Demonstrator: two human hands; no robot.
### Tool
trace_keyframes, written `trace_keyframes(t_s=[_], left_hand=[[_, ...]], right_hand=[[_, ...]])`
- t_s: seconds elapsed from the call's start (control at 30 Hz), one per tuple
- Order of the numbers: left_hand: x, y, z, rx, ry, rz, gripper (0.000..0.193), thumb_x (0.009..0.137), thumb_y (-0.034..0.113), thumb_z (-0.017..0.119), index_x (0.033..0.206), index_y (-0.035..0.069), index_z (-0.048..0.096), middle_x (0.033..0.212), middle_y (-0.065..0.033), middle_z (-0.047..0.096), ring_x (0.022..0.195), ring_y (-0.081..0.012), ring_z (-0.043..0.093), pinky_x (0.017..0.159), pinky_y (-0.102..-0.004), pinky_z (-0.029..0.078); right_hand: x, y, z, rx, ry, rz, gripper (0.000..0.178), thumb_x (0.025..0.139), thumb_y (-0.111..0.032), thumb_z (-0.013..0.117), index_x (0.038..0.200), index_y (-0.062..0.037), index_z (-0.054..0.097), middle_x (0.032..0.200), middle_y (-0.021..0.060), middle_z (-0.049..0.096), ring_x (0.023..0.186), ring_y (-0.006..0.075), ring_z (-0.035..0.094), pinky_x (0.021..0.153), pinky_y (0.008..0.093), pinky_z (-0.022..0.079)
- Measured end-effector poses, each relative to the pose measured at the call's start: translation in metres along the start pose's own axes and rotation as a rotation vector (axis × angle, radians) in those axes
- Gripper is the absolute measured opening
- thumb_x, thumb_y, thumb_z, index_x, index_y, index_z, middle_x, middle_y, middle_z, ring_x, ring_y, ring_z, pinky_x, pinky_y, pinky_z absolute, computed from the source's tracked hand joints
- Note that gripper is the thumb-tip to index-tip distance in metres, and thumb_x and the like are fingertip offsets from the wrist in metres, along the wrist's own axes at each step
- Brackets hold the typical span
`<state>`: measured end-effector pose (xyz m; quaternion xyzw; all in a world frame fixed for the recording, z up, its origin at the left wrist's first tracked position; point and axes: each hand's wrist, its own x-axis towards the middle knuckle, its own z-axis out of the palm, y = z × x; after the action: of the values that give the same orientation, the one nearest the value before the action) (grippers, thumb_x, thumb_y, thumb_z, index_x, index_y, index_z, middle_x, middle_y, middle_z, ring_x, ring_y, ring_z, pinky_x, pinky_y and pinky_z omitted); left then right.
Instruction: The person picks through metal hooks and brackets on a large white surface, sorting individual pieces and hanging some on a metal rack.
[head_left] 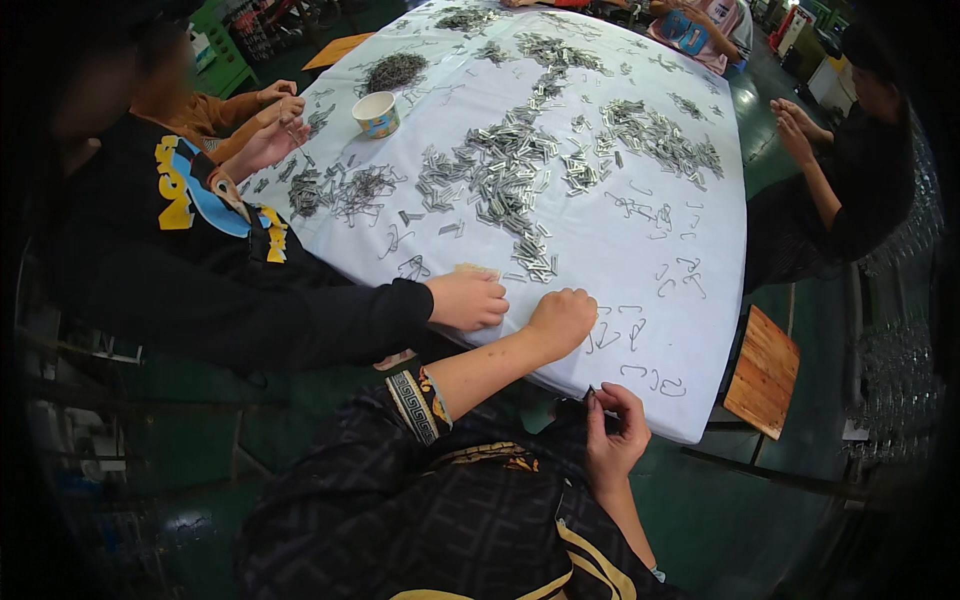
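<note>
My left hand [562,322] rests on the white-covered table, its fingers curled under. Whatever may be inside them is hidden. Several bent wire hooks [630,328] lie just right of its knuckles. By the near edge of the table, my right hand [617,432] pinches a small dark piece [590,396] between thumb and fingers; its kind is too small to tell. Beyond my left hand, small grey metal clips or tubes [535,262] trail down from a large loose heap [510,165].
A co-worker's hand [468,300] lies close to the left of mine. Farther off are a paper cup [376,115], a pile of dark wire pieces [394,72] and more metal pieces [660,135]. Other people sit around the table. A wooden stool [765,372] stands at the right.
</note>
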<state>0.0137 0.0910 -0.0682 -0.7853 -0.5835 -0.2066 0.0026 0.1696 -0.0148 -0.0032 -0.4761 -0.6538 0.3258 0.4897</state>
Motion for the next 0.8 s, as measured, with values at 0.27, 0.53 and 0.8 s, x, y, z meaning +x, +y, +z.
trace_keyframes(t_s=[0.27, 0.53, 0.8], left_hand=[[-0.023, -0.009, -0.012, -0.288, 0.053, -0.188, 0.011, 0.074, 0.01, 0.064, 0.084, 0.005, 0.059, 0.082, -0.0121, 0.06, 0.078, -0.03, 0.06, 0.069, -0.0399, 0.05], [-0.054, -0.052, -0.052, -0.579, 0.282, -0.378, 0.019, 0.081, 0.01, 0.066, 0.096, 0.004, 0.059, 0.082, -0.0061, 0.057, 0.073, -0.0172, 0.056, 0.066, -0.0291, 0.046], [-0.057, -0.121, -0.038, -2.128, 0.543, -0.575, 0.015, 0.089, 0.007, 0.05, 0.103, 0.011, 0.048, 0.081, -0.0056, 0.055, 0.056, -0.0108, 0.045, 0.046, -0.0207, 0.033]], right_hand=[[0.0, 0.006, 0.005, 0.04, -0.015, 0.024, 0.023, 0.079, 0.008, 0.067, 0.1, 0.0015, 0.062, 0.082, 0.0101, 0.066, 0.073, 0.0134, 0.063, 0.071, 0.026, 0.05], [0.002, 0.007, 0.005, 0.031, -0.019, 0.027, 0.021, 0.08, 0.006, 0.067, 0.1, 0.0018, 0.062, 0.083, 0.0108, 0.067, 0.074, 0.0144, 0.064, 0.071, 0.0263, 0.051], [0.002, 0.006, 0.01, 0.044, -0.041, 0.044, 0.02, 0.081, 0.006, 0.066, 0.1, 0.0014, 0.062, 0.08, 0.0104, 0.067, 0.072, 0.0143, 0.065, 0.071, 0.0261, 0.051]])
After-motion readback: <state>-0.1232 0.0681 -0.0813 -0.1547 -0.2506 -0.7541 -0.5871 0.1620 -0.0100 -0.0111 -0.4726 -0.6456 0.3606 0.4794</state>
